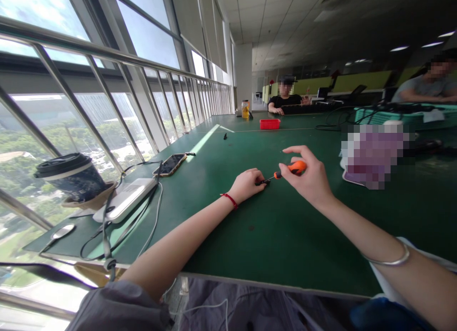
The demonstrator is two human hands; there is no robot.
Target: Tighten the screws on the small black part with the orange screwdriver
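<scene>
Taking the small black part (267,182) as the centre of our clock face, we see it lying on a dark green table (271,245) in front of us. At 9 o'clock, our left hand (247,185), with a red string bracelet at the wrist, pinches the part between closed fingertips. At 3 o'clock, our right hand (310,176) is clamped on an orange-handled screwdriver (297,167), its index finger raised off the handle; the shaft slants down to the part. We cannot tell whether the tip sits in a screw.

Between 9 and 10 o'clock lies a phone (171,165); farther out, near 9, are a white device (130,197) with cables and a lidded paper cup (73,178). A red box (270,125) sits at 12, and behind it a co-worker (290,101). At 2 o'clock stands a teal basket (364,115).
</scene>
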